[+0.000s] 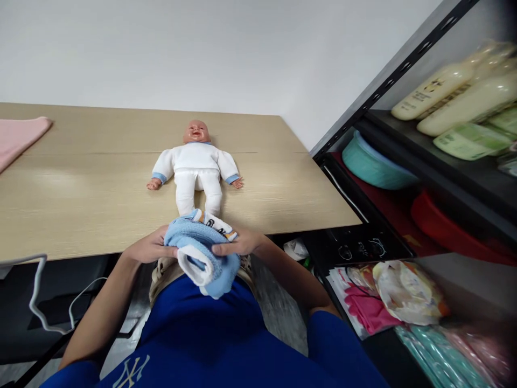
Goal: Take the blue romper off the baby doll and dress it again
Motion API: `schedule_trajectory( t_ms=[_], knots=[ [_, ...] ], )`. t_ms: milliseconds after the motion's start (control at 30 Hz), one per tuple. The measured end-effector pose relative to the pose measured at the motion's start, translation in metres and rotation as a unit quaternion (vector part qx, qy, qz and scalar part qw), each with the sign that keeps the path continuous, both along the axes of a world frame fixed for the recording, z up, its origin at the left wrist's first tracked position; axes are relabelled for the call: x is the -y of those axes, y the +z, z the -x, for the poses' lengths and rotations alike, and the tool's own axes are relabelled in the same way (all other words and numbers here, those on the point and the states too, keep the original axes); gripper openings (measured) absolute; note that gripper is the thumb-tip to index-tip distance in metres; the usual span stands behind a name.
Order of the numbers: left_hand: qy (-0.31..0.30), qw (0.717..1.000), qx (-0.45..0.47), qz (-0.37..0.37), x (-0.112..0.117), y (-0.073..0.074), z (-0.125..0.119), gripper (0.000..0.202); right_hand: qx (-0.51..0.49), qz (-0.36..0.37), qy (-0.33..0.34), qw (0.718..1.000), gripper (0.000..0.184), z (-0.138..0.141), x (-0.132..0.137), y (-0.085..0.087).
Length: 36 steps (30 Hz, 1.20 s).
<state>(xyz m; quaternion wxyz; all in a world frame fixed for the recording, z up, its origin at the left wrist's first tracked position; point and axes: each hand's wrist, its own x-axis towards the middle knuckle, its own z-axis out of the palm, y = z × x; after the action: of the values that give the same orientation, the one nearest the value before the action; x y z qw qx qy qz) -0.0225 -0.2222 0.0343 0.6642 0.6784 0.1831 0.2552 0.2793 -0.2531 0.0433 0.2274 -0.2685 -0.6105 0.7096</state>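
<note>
Both hands on a blue terry garment [229, 272] w/ a white cuff, held over the table's [100, 210] near edge, ctr of scene. L hand [151, 245] pinches its left side, thumb on the near face; R hand [242, 241] grips the right side, thumb beside the cuff, its other fingers mostly hidden. Garment's far edge has a white strip [215, 222] w/ dark & orange print; can't make out any letters. Just beyond, a baby doll [197, 156] in white w/ blue cuffs lies face up, feet hidden behind the garment; can't tell if they touch. Pink cloth [20, 139] far left.

Only readable mark: pale interlocked monogram [130, 372] on the blue shirt [210, 334], looks like "NY". Far right, cream bottles [436, 91] carry dark label text, too blurred to read; same for the green packs [470, 140] near them. Teal basin [371, 164] & red basin [456, 231] below.
</note>
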Motion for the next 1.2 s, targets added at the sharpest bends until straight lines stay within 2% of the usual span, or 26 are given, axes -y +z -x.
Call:
schedule_trajectory(
  t_ms=[100,200,300,367,500,600,700,800,900,1033,1100,1200],
  knots=[
    [0.015,1.000,0.023,0.011,0.009,-0.006,-0.001,0.047,-0.040,0.012,0.088,0.995,0.085,-0.002,0.001,-0.011],
    [0.014,0.999,0.010,0.033,0.024,-0.004,-0.005,0.045,-0.086,0.037,0.101,0.990,0.088,-0.004,0.006,-0.016],
    [0.032,0.998,-0.031,0.036,0.041,0.001,-0.006,0.046,-0.098,0.077,0.064,0.990,0.090,-0.007,0.014,-0.013],
    [0.070,0.995,-0.047,0.060,0.052,0.002,-0.006,0.049,-0.084,0.078,0.040,0.993,0.087,-0.007,0.019,-0.005],
    [0.143,0.973,-0.012,0.181,0.070,0.006,-0.005,0.039,-0.009,0.008,-0.018,1.000,0.071,0.007,0.028,0.020],
    [0.168,0.962,0.028,0.215,0.074,0.012,-0.012,0.041,0.049,-0.070,-0.123,0.989,0.044,0.023,0.030,0.034],
    [0.228,0.962,-0.047,0.142,0.069,0.018,-0.023,0.045,0.152,-0.171,-0.225,0.947,0.028,0.034,0.025,0.039],
    [0.300,0.941,-0.143,0.062,0.056,0.014,-0.031,0.036,0.266,-0.233,-0.264,0.897,0.032,0.038,0.013,0.039],
    [0.345,0.915,-0.208,-0.011,0.044,-0.001,-0.033,0.034,0.333,-0.266,-0.256,0.868,0.029,0.040,-0.001,0.035],
    [0.356,0.878,-0.294,-0.124,0.038,-0.021,-0.033,0.024,0.378,-0.302,-0.222,0.847,0.018,0.041,-0.009,0.022],
    [0.354,0.859,-0.326,-0.173,0.039,-0.027,-0.034,0.022,0.398,-0.324,-0.202,0.834,0.025,0.042,-0.006,0.018],
    [0.341,0.849,-0.344,-0.212,0.041,-0.033,-0.034,0.038,0.408,-0.340,-0.188,0.827,0.048,0.041,0.000,0.014]
  ],
)
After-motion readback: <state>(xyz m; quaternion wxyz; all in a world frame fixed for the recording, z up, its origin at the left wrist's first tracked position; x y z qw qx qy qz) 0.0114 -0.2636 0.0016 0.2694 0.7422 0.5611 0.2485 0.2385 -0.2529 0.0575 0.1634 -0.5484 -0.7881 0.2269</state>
